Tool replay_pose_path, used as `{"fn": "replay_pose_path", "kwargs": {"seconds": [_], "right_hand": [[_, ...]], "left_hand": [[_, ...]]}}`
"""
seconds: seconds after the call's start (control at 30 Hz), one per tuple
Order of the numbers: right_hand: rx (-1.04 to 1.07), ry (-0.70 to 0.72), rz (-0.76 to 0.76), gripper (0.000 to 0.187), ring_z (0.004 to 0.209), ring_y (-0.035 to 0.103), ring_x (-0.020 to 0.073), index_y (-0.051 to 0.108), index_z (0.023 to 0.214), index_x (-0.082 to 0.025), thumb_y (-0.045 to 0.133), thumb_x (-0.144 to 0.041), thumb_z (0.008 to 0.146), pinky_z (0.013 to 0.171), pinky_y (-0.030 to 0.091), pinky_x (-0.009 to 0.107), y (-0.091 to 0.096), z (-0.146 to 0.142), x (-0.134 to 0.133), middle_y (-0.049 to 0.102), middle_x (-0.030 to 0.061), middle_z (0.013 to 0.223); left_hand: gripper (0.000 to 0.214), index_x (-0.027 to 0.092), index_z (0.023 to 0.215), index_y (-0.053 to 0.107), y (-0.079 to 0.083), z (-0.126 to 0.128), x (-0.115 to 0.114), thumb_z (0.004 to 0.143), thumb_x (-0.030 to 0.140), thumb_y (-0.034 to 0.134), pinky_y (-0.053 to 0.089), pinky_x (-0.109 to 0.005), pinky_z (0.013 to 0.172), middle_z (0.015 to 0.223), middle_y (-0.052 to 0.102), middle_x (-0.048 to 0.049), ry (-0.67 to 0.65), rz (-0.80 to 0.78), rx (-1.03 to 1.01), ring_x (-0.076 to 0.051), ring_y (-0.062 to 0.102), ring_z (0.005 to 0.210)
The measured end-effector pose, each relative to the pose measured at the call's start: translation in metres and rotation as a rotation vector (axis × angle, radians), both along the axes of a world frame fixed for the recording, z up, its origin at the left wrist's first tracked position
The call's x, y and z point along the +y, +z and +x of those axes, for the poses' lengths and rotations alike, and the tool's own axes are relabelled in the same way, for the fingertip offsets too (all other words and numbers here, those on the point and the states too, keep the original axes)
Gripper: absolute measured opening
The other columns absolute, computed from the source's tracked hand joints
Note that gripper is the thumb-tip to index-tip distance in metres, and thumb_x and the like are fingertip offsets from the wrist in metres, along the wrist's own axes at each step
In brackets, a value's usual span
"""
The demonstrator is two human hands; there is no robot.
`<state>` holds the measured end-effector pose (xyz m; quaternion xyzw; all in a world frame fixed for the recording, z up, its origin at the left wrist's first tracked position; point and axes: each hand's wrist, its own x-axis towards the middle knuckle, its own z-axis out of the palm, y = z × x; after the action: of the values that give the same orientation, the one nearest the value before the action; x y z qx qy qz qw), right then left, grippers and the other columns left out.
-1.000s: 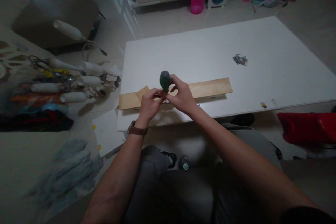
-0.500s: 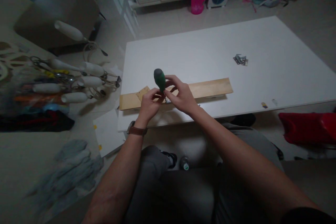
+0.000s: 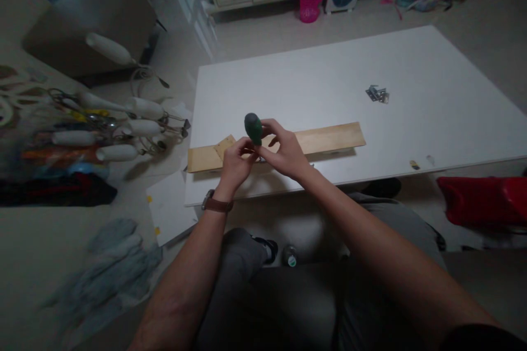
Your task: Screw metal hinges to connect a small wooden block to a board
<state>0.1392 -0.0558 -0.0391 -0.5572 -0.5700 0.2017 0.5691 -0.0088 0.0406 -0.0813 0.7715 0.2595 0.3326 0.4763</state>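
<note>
A screwdriver (image 3: 253,129) with a green and dark grey handle stands nearly upright over the long wooden board (image 3: 329,137). Around the lower part of its handle, the fingers of my right hand (image 3: 285,148) are closed. My left hand (image 3: 237,163), with a brown-strapped watch at the wrist, pinches in at the base of the handle from the other side. Both hands hide the shaft and tip. Between them a bit of shiny metal shows on the board. Left of my left hand, a small wooden piece (image 3: 223,145) lies askew on the board.
The board rests near the front edge of a white table (image 3: 288,82). Several metal hinges (image 3: 377,94) lie at its back right. White lamp-like parts (image 3: 142,127) crowd the floor on the left. A red chair or stool (image 3: 481,197) stands at the right, and a bottle (image 3: 290,256) below.
The screwdriver handle has shifted slightly to the right and down, tilting a little. My left hand has moved slightly right with it; my right hand stays nearly in place.
</note>
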Motion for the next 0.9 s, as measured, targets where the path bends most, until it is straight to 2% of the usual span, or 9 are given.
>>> {"fn": "replay_pose_path", "kwargs": {"seconds": [0.13,0.23,0.4,0.5,0.57,0.73,0.9], "right_hand": [[-0.013,0.019,-0.009,0.044,0.109,0.072,0.0224,0.059,0.127,-0.024,0.059,-0.016,0.084,0.081,0.058,0.035,-0.0009,0.0002,-0.0007,0.075,0.0045,0.119],[0.002,0.033,-0.016,0.042,0.11,0.073,0.0225,0.058,0.129,-0.024,0.058,-0.018,0.088,0.081,0.058,0.035,-0.0019,0.0003,-0.0004,0.076,0.0051,0.117],[0.011,-0.005,-0.011,0.041,0.099,0.072,0.0212,0.056,0.128,-0.025,0.065,-0.022,0.087,0.077,0.056,0.033,-0.0044,-0.0001,0.0012,0.075,0.0039,0.11],[-0.002,-0.035,-0.037,0.039,0.092,0.069,0.0206,0.058,0.122,-0.025,0.071,-0.025,0.085,0.074,0.054,0.033,-0.0044,-0.0005,0.0022,0.074,0.002,0.1],[-0.003,-0.035,-0.043,0.038,0.091,0.068,0.0203,0.058,0.12,-0.025,0.073,-0.025,0.084,0.073,0.054,0.033,-0.0033,-0.0006,0.0022,0.074,0.0022,0.101],[0.002,-0.013,-0.054,0.045,0.101,0.07,0.0222,0.056,0.125,-0.026,0.07,-0.022,0.082,0.076,0.055,0.033,-0.0006,-0.0003,0.0001,0.075,0.0032,0.109],[0.016,0.025,-0.031,0.05,0.11,0.072,0.0239,0.055,0.132,-0.026,0.06,-0.016,0.083,0.081,0.059,0.037,-0.0033,0.0006,0.0,0.075,0.0052,0.12]], "left_hand": [[0.024,0.023,0.104,0.067,-0.0039,0.0002,0.0012,0.087,0.033,0.08,0.062,-0.034,0.08,0.091,0.074,-0.0035,0.015,-0.056,-0.046,-0.019,0.073,0.083],[0.027,0.023,0.105,0.065,-0.0028,0.0,0.0006,0.085,0.032,0.081,0.062,-0.034,0.081,0.091,0.075,-0.0031,0.02,-0.074,-0.055,-0.019,0.074,0.084],[0.018,0.021,0.094,0.066,0.0046,0.0003,-0.0027,0.084,0.029,0.079,0.062,-0.034,0.081,0.092,0.072,-0.0023,-0.024,-0.021,-0.024,-0.018,0.071,0.085],[0.013,0.021,0.087,0.068,0.0058,0.0008,-0.0026,0.082,0.028,0.078,0.061,-0.032,0.076,0.089,0.072,-0.0019,0.024,0.034,0.009,-0.018,0.068,0.082],[0.009,0.02,0.085,0.07,0.0051,0.0007,-0.0017,0.084,0.028,0.075,0.06,-0.031,0.075,0.087,0.072,-0.0018,0.051,0.061,0.028,-0.018,0.067,0.081],[0.009,0.02,0.088,0.071,0.0029,0.0,-0.0004,0.087,0.028,0.072,0.059,-0.034,0.081,0.088,0.074,-0.0032,0.034,0.045,0.037,-0.019,0.07,0.083],[0.013,0.021,0.098,0.067,0.0007,0.001,-0.0003,0.088,0.027,0.072,0.06,-0.035,0.085,0.093,0.074,-0.0038,0.016,-0.014,-0.014,-0.019,0.072,0.087]]}}
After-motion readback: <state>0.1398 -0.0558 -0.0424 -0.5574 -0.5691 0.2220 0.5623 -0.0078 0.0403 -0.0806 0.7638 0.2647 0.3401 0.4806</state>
